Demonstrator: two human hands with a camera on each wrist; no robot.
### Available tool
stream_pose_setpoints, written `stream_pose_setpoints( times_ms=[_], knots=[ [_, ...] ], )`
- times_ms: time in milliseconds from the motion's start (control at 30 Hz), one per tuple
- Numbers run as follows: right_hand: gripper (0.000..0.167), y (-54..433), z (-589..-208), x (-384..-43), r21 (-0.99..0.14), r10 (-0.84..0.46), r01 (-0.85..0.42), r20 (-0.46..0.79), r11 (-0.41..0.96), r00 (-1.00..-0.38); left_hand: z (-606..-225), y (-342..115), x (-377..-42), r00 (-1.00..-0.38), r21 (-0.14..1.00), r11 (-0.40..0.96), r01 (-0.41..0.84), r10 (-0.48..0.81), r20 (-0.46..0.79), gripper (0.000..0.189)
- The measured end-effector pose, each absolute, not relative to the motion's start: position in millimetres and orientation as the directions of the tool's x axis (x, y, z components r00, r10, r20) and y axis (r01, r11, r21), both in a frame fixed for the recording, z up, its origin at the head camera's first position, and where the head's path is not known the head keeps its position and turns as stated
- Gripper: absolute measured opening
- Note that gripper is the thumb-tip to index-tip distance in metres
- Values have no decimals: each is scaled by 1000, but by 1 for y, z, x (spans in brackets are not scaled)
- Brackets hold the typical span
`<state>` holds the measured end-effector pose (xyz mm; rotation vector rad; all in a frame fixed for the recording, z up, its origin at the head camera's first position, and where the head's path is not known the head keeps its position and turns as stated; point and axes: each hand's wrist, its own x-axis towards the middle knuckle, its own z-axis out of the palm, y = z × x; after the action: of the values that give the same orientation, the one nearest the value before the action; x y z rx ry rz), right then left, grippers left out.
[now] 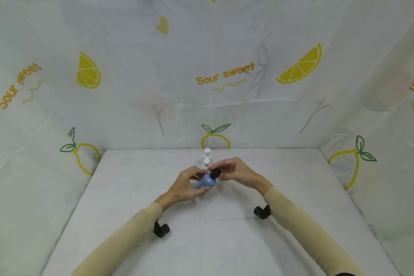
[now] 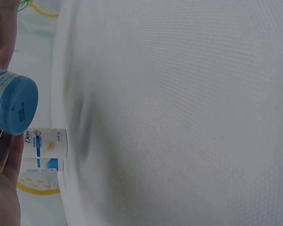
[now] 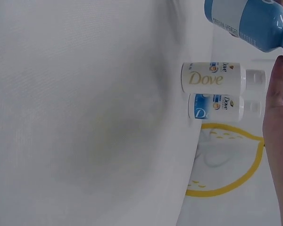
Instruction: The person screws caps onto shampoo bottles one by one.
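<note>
My left hand [image 1: 185, 185] grips a blue bottle [image 1: 206, 181] around its body, lifted over the table and tilted with its top to the right. My right hand [image 1: 240, 173] pinches the bottle's black cap [image 1: 215, 173] between thumb and fingers. In the left wrist view, the round bottom of the blue bottle [image 2: 23, 104] faces the camera. Just behind the hands, two white Dove bottles stand upright one behind the other. The front one [image 3: 212, 78] has gold lettering; the rear one [image 3: 217, 107] carries a blue patch. Both have white caps.
A white cloth covers the table [image 1: 200, 237]. Behind it rises a pale curtain [image 1: 124, 115] printed with lemons and "Sour sweet". Black angled pieces [image 1: 161, 230] are attached under both wrists, low over the table.
</note>
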<state>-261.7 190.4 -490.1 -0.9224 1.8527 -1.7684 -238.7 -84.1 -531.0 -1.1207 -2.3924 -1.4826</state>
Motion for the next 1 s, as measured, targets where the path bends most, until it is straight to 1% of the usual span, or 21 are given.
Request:
stream_pose_setpoints(
  times_ms=[467,767,1000],
  knots=[
    [39,188,-487,-259,-985,-652,-168,95,50,-752,-529,-83,-239,-728,730,268,629,532,432,47],
    [33,182,-487,-258,-959,-595,-249,123,134,-794,-530,-84,-238,-728,729,270,629,533,431,47],
    [30,177,-487,-255,-944,-572,-287,146,164,-807,-531,-84,-237,-730,729,278,625,538,421,47]
  ],
)
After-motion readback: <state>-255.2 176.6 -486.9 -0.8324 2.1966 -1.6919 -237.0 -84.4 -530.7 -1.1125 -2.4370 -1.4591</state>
